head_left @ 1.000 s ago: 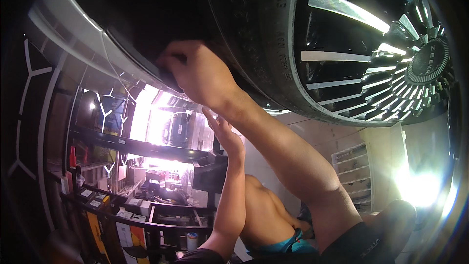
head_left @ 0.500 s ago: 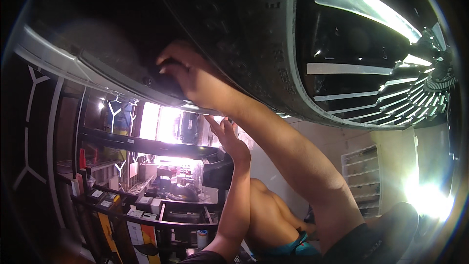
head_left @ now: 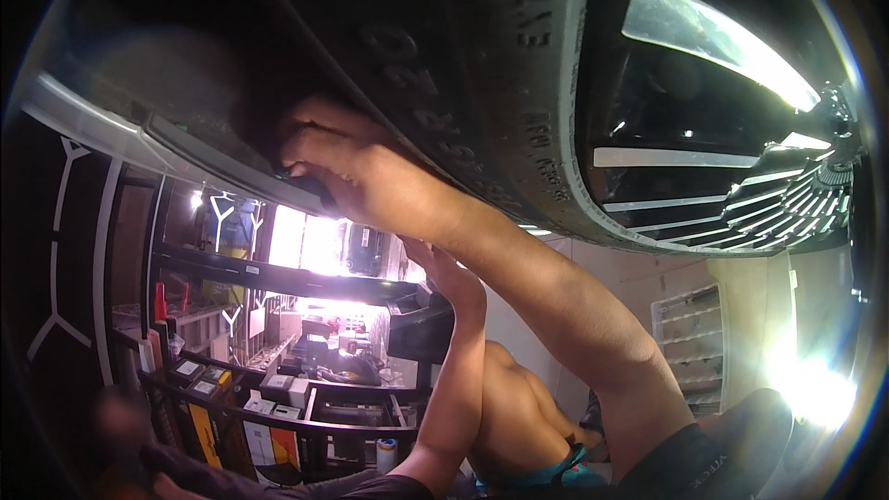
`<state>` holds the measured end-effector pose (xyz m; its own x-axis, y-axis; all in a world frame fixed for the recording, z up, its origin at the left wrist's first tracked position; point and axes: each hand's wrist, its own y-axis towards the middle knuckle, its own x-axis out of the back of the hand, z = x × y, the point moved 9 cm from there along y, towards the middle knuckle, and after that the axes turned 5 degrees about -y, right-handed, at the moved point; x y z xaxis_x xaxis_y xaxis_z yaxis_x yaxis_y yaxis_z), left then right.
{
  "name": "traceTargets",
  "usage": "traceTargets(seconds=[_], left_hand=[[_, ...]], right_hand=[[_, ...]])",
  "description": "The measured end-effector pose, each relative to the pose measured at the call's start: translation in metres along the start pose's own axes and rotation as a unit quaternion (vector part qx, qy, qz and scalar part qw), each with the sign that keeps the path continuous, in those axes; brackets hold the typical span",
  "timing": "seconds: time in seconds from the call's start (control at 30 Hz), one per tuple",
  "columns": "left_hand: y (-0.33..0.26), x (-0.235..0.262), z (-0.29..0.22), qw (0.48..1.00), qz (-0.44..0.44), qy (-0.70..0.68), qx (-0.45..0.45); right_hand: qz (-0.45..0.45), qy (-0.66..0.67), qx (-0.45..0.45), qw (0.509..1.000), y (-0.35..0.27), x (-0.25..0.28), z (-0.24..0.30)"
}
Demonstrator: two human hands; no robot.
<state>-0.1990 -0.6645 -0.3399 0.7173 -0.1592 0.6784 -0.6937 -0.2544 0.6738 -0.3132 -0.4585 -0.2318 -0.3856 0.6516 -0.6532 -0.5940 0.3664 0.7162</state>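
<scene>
My right hand (head_left: 347, 162) reaches into the dark gap between a black tyre (head_left: 435, 93) and the wheel arch edge (head_left: 241, 162). Its fingers are bent and pressed at the dark arch lining; what they grip, if anything, is lost in shadow. Below it, partly behind my right forearm, is my left hand (head_left: 447, 273), near the lower side of the arch edge. Its fingers are mostly covered; the part that shows is stretched out. The wheel rim (head_left: 685, 157) with bright spokes fills the upper right.
A dark shelf rack (head_left: 278, 268) with boxes (head_left: 269, 407) stands at the left. A bright lamp (head_left: 824, 393) shines at the lower right. A white slatted panel (head_left: 690, 343) is beside it. A blurred person (head_left: 120, 421) in dark clothing shows at the lower left. My bent bare leg (head_left: 519, 407) is below.
My right hand has shifted slightly down and left along the arch edge, its fingers still bent. My left hand has slipped further behind the right forearm. The blurred person has come into view.
</scene>
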Motion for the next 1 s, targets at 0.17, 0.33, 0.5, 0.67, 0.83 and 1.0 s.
traceTargets(seconds=[0.17, 0.33, 0.5, 0.67, 0.83, 1.0], left_hand=[[0.001, 0.000, 0.004, 1.000, 0.005, -0.017, 0.004], [0.003, -0.004, -0.007, 0.987, 0.045, 0.116, -0.100], [0.000, -0.003, -0.012, 0.989, 0.044, 0.089, -0.106], [0.002, -0.003, -0.004, 0.990, 0.055, 0.091, -0.093], [0.002, -0.004, -0.007, 0.993, 0.026, 0.064, -0.094], [0.000, -0.004, -0.017, 0.988, 0.013, 0.090, -0.126]], right_hand=[[-0.082, -0.032, 0.114, 0.990, 0.001, 0.012, 0.018], [-0.039, 0.013, 0.072, 0.997, 0.006, 0.000, 0.007], [-0.017, -0.059, 0.114, 0.992, 0.001, 0.001, 0.016], [0.022, -0.079, 0.159, 0.984, 0.000, -0.004, 0.022], [-0.025, -0.118, 0.188, 0.975, 0.000, -0.001, 0.029], [-0.023, -0.118, 0.180, 0.976, 0.008, 0.000, 0.028]])
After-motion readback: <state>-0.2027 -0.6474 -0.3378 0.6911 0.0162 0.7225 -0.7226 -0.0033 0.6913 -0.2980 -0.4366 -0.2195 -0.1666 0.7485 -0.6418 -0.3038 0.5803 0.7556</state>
